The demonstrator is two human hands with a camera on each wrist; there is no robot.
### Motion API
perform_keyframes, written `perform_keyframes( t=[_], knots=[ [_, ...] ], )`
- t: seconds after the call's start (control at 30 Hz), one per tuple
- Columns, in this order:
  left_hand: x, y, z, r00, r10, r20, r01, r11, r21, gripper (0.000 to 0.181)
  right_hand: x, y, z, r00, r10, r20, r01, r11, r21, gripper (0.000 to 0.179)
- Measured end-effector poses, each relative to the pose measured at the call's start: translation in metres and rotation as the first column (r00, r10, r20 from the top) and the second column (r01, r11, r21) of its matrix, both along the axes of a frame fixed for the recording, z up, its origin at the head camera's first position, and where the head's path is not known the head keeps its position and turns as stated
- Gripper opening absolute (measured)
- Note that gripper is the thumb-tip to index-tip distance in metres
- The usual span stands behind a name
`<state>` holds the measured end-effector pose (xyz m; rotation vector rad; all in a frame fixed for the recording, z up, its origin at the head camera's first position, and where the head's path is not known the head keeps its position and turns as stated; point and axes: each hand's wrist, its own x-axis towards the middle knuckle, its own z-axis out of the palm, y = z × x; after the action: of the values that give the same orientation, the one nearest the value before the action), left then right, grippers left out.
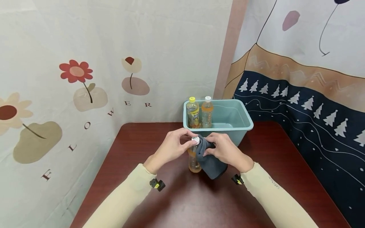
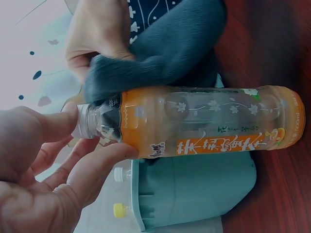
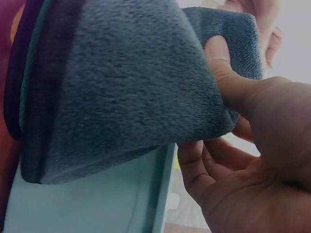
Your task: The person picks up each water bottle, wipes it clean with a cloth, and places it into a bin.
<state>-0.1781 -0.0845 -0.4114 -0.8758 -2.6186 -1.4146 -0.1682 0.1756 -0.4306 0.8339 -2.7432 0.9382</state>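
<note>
A clear plastic bottle (image 2: 214, 121) with an orange patterned label and white cap stands upright on the table in the head view. My left hand (image 1: 174, 144) grips it at the top, fingers around the white cap (image 2: 87, 121) and one digit against the orange shoulder. My right hand (image 1: 225, 150) pinches a folded dark grey-blue cloth (image 3: 126, 82) between thumb and fingers. The cloth lies against the bottle's neck and shoulder, and its loose part hangs down beside the bottle, covering some of its right side in the head view.
Just behind the hands is a light teal plastic bin (image 1: 246, 125). Inside, at its left end, stand a yellow-capped bottle (image 1: 193, 114) and a white-capped bottle (image 1: 207, 114). The dark red table (image 1: 142, 139) meets a printed cloth wall (image 1: 171, 63) at the back.
</note>
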Motion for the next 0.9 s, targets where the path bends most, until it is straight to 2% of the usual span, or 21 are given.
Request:
perform_keyframes(
  t=[0.2,0.33,0.5,0.7,0.9],
  knots=[
    [-0.002,-0.002,0.003,1.000,-0.007,-0.018,0.006,0.999,-0.034,0.022,-0.004,0.001,-0.020,0.999,0.024,0.031,-0.026,0.997,0.078,0.026],
    [-0.002,-0.001,0.004,1.000,-0.017,-0.026,0.016,0.999,-0.044,0.022,-0.009,-0.001,-0.039,0.995,0.042,0.091,-0.055,0.988,0.145,0.015],
    [-0.002,0.000,0.003,1.000,-0.021,-0.009,0.021,0.999,-0.037,0.022,-0.012,-0.003,-0.064,0.988,0.065,0.140,-0.091,0.978,0.188,0.013],
    [-0.002,0.000,0.002,1.000,-0.017,0.020,0.018,0.999,-0.039,0.021,-0.015,-0.003,-0.082,0.975,0.095,0.201,-0.129,0.979,0.158,0.017],
    [-0.002,-0.002,0.001,0.999,-0.023,0.041,0.024,1.000,-0.018,0.020,-0.016,0.000,-0.084,0.970,0.113,0.213,-0.137,0.986,0.097,0.019]
  ],
)
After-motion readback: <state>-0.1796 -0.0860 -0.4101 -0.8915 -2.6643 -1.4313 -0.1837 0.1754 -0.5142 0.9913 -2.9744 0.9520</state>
